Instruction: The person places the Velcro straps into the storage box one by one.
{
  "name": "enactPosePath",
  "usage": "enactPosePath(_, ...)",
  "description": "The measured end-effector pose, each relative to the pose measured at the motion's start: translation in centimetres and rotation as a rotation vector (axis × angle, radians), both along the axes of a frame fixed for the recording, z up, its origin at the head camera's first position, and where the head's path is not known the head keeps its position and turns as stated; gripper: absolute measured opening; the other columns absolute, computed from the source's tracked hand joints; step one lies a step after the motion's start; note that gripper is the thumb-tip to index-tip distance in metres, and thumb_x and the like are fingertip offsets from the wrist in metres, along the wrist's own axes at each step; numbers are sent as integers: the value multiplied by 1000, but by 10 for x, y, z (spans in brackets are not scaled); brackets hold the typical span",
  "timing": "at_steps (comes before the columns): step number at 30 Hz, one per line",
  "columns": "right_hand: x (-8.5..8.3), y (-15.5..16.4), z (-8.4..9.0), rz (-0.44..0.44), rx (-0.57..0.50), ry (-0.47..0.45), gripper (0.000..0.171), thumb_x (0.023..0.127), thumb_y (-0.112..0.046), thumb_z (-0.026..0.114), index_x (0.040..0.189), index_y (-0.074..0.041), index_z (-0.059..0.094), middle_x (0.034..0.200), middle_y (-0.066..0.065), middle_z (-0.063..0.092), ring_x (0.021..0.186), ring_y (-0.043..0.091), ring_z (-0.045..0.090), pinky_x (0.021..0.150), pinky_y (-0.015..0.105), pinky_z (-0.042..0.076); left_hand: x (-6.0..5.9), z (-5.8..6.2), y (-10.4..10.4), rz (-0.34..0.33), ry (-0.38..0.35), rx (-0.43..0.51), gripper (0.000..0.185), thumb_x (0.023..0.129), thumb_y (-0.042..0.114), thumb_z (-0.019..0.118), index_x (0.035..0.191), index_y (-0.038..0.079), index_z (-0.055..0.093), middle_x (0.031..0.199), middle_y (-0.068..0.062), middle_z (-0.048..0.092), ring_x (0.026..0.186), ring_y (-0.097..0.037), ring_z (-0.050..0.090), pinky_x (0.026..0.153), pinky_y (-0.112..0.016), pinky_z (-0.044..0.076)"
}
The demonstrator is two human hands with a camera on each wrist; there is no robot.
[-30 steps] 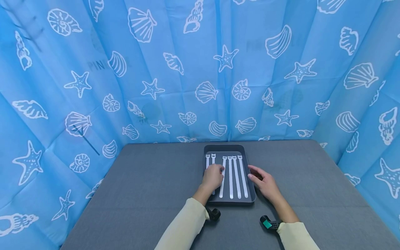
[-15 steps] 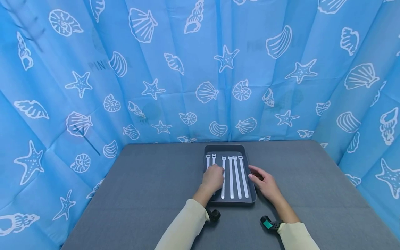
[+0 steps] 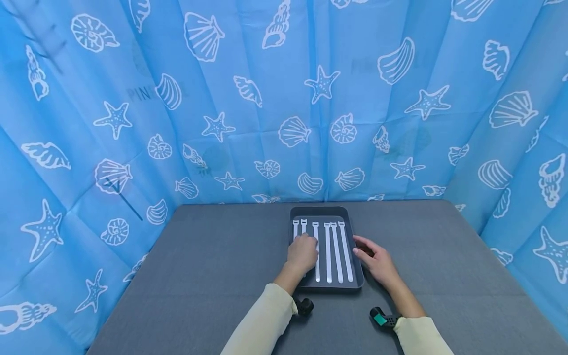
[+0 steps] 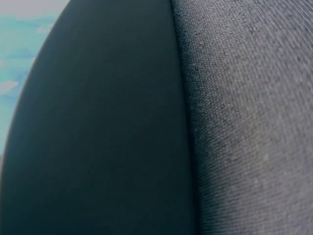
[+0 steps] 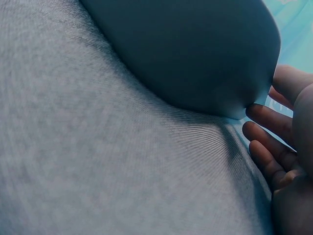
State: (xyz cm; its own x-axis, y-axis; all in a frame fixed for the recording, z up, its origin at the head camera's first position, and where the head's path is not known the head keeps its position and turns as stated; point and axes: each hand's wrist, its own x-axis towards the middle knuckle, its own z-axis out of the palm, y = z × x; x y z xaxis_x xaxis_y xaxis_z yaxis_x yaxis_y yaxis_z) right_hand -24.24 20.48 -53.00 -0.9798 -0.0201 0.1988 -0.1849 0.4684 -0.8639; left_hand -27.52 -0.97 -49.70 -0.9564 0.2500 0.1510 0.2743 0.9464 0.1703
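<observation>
In the head view, a dark grey tray [image 3: 328, 290] lies on the table with several flat white cable ties inside, slotted heads toward the far end. My left hand [image 3: 302, 254] reaches over the tray's left part, and its curled fingers pinch one cable tie [image 3: 315, 231] near its middle. The fingertips are partly hidden behind the hand. Two more ties [image 3: 296, 228] lie left of it, partly covered by the hand; others [image 3: 336, 251] lie to its right. My right hand [image 3: 376, 259] rests at the tray's right side, fingers [image 5: 269, 117] loosely bent, one fingertip against the outer wall [image 5: 195, 54].
A grey cloth-covered table [image 3: 222, 266] spreads around the tray. Behind it hangs a blue curtain [image 3: 266, 98] with white shells and starfish. The left wrist view shows mainly the tray's dark outer wall [image 4: 107, 117] and grey cloth [image 4: 254, 127].
The cable tie at my left hand has turned: its head has shifted left and its lower end right, so it lies straighter. Both hands have stayed nearly in place.
</observation>
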Motion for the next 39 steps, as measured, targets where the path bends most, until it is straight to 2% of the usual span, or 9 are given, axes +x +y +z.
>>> enactPosePath(4, 0, -1, 1, 1, -8, -2, 42, 99, -17, 59, 138, -3, 51, 134, 21, 54, 118, 35, 53, 97, 52, 44, 0, 0, -1, 5, 8, 6, 19, 88, 24, 72, 105, 16, 75, 96, -2, 64, 87, -17, 60, 71, -31, 54)
enactPosePath(7, 0, -1, 1, 4, -13, -5, 43, 99, -18, 58, 138, -3, 51, 135, 21, 54, 118, 35, 53, 97, 52, 44, 0, 1, 0, -19, 23, 8, 25, 89, 27, 72, 111, 19, 74, 104, -2, 64, 92, -17, 58, 75, -30, 52)
enactPosePath(10, 0, 0, 2, 10, -16, -3, 43, 99, -17, 58, 138, -3, 51, 135, 21, 53, 119, 35, 52, 98, 53, 44, 0, 3, 0, -94, 33, -25, 32, 90, 33, 70, 120, 23, 70, 115, 0, 63, 99, -16, 54, 81, -30, 49)
enactPosePath(14, 0, 0, 2, 14, -20, -4, 42, 99, -17, 58, 138, -3, 51, 135, 21, 53, 119, 35, 52, 98, 52, 44, 1, 4, 1, -216, 11, -86, 36, 91, 39, 68, 126, 28, 67, 127, 6, 59, 104, -15, 50, 85, -30, 44)
enactPosePath(18, 0, -1, 2, 14, -21, -12, 42, 99, -17, 58, 138, -3, 51, 135, 21, 53, 120, 36, 52, 98, 52, 44, 2, 0, 1, -271, -16, -106, 38, 91, 42, 67, 127, 31, 65, 133, 11, 57, 107, -14, 49, 87, -29, 42)
enactPosePath(32, 0, -1, 1, 14, -19, -7, 43, 99, -17, 58, 138, -2, 51, 135, 21, 53, 119, 35, 53, 98, 52, 44, 3, -1, -1, -256, -41, -66, 39, 90, 42, 67, 127, 31, 65, 133, 12, 57, 107, -13, 48, 88, -29, 41)
enactPosePath(39, 1, -1, 2, 3, -10, -12, 42, 99, -18, 58, 138, -3, 51, 135, 20, 53, 119, 35, 53, 98, 52, 44, 4, -2, -7, -253, 12, 11, 35, 91, 37, 68, 125, 29, 66, 132, 10, 58, 104, -13, 49, 86, -29, 42)
